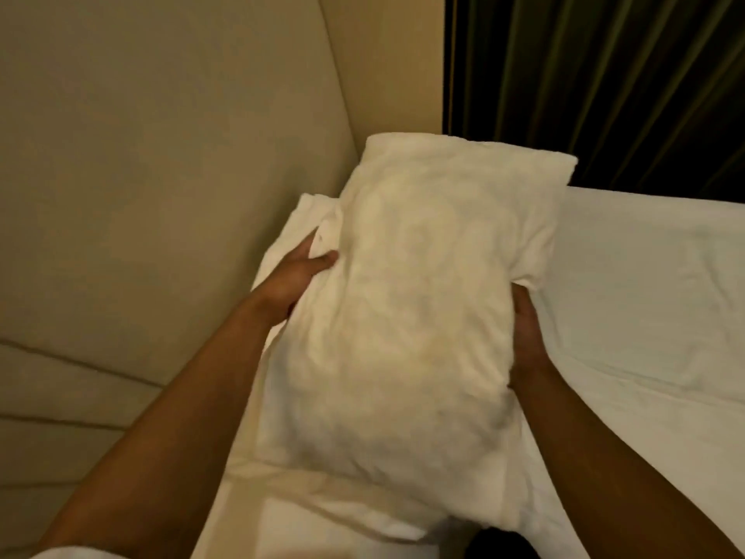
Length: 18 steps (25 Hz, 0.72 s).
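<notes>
A white pillow [411, 300] in a crumpled white case fills the middle of the view, held up over the bed. My left hand [296, 278] grips its left edge, thumb on top and fingers tucked behind the cloth. On the pillow's right edge, my right hand [526, 328] holds on with the fingers hidden under the fabric. The pillow's far end points toward the corner by the headboard.
A white sheet [645, 300] covers the bed to the right and below. A beige padded headboard [161, 175] rises on the left. Dark pleated curtains [604, 74] hang at the back right. Another white fold [290, 219] lies under the pillow's left side.
</notes>
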### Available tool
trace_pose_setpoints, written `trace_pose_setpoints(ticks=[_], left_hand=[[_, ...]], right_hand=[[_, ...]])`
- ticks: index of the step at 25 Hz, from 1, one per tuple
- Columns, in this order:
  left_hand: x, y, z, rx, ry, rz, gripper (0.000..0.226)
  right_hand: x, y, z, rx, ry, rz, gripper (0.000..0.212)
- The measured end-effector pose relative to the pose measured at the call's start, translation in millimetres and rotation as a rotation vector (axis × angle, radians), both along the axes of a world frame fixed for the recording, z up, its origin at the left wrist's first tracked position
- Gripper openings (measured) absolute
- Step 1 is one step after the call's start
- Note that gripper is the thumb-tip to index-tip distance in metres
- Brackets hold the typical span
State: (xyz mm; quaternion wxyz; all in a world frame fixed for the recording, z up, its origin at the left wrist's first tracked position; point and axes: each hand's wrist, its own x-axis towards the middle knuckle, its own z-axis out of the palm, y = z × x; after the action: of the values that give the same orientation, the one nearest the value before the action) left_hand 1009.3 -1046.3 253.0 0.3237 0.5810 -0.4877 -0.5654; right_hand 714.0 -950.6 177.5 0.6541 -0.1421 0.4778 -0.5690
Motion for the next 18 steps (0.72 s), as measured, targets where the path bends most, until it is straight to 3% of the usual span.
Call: trace_pose_setpoints(ticks=[1, 2, 4, 6, 7, 9, 11, 12, 13, 15, 18], left_hand=[[26.9, 0.2, -0.9, -0.037, -0.112, 0.040, 0.059], [45.8, 6.9, -10.1, -0.041, -0.287, 0.079, 0.065], [91.6, 35.6, -50.1, 0.120, -0.677, 0.142, 0.084], [118.4, 99.7, -102.4, 0.389, -0.880, 0.220, 0.110], [124.2, 127.0, -127.5, 0.465, -0.867, 0.323, 0.117], [126.7, 174.6, -155.2, 0.555, -0.691, 0.642, 0.119], [129.3, 199.0, -174.0, 0.586, -0.228, 0.965, 0.111], [130.9, 203.6, -178.8, 0.572, 0.025, 1.059, 0.105], [134.9, 205.1, -181.2, 0.521, 0.164, 1.092, 0.097], [141.7, 202.0, -167.1, 0.322, 0.144, 1.114, 0.085], [166.9, 191.0, -142.9, 0.077, -0.035, 1.087, 0.067]], right_hand=[[20.6, -3.2, -11.7, 0.066, -0.084, 0.053, 0.038], [39.7, -2.8, -23.9, 0.188, -0.036, 0.135, 0.046], [69.8, 23.6, -53.6, 0.265, 0.265, 0.430, 0.069], [92.1, 50.1, -84.4, 0.422, 0.535, 0.488, 0.088], [94.2, 66.6, -99.6, 0.514, 0.565, 0.480, 0.095], [87.7, 99.3, -124.5, 0.549, 0.431, 0.433, 0.109], [86.4, 127.9, -141.0, 0.507, 0.320, 0.386, 0.114], [88.1, 135.8, -145.0, 0.483, 0.305, 0.372, 0.113], [88.8, 139.5, -141.4, 0.463, 0.292, 0.380, 0.107], [91.0, 139.8, -121.1, 0.412, 0.160, 0.462, 0.083], [100.7, 136.6, -99.5, 0.398, -0.026, 0.575, 0.046]])
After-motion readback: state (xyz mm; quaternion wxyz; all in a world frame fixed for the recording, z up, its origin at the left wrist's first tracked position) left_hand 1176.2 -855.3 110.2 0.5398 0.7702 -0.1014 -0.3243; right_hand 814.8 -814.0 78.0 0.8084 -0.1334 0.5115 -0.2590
